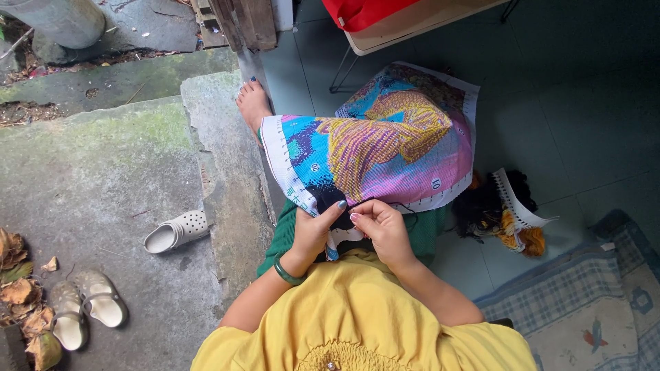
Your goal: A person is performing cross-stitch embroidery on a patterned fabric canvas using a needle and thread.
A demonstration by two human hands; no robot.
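Both hands are meeting at the near edge of the canvas [375, 148], right over the person's lap. The left hand [313, 230] is pinching the cloth edge between thumb and fingers, its grip closed on the fabric, the dark-painted thumbnail pointing up toward the right hand. A green bangle [287, 273] is sitting on that wrist. The right hand [381, 227] is curling shut just beside it, fingertips pressing together at the same edge; whether it is gripping a needle or only the cloth I cannot tell, it is too small to see.

The canvas is draping over the knees and spreading away from the hands, showing a stitched picture in pink, yellow, blue and black with a white gridded border. Green trousers [426, 230] are showing beneath it, and a yellow top [357, 316] is filling the bottom of the view. A bare foot [252, 103] is resting on the stone step [227, 178] beyond the canvas.

To the right, on the tiled floor [570, 117], a tangle of dark and orange threads [502, 213] is lying by a white holder, near a checked mat [584, 302]. To the left, on the concrete, a pale clog [177, 231] is lying alone, well apart from a pair of sandals [86, 306] beside dry leaves [24, 288].
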